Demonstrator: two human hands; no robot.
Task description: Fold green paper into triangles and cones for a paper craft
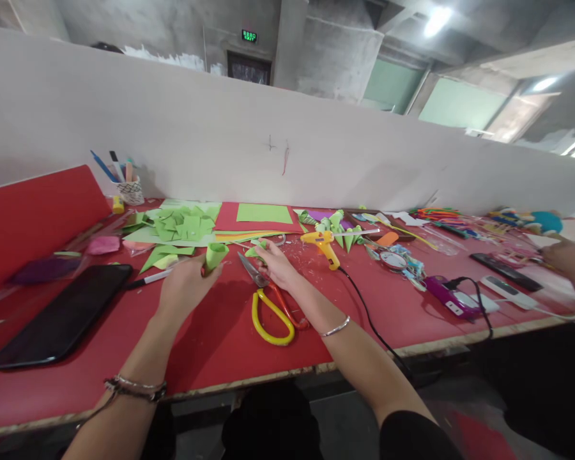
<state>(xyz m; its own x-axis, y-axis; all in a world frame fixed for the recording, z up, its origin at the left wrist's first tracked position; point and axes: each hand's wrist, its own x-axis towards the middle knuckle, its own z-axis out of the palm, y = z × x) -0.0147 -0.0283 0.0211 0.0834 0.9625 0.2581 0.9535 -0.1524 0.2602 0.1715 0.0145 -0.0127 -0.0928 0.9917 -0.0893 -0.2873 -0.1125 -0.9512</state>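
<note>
My left hand (186, 281) is closed around a rolled green paper cone (216, 255), its wider opening facing up. Between the fingers of my right hand (278, 265) is a small piece of green paper (255, 251), partly covered by the fingertips. Just below that hand lie scissors (273, 319) with one yellow and one red handle, blades pointing away from me. A yellow glue gun (323, 246) rests to the right of my right hand, its black cord running toward the table's front edge.
Cut green paper pieces (184, 223) are heaped at the back left, with a black phone (64, 316) nearer me. Finished-looking green paper cones (338, 223) lie behind the glue gun. A purple power strip (453, 299) and another person's hand (568, 259) are at the right.
</note>
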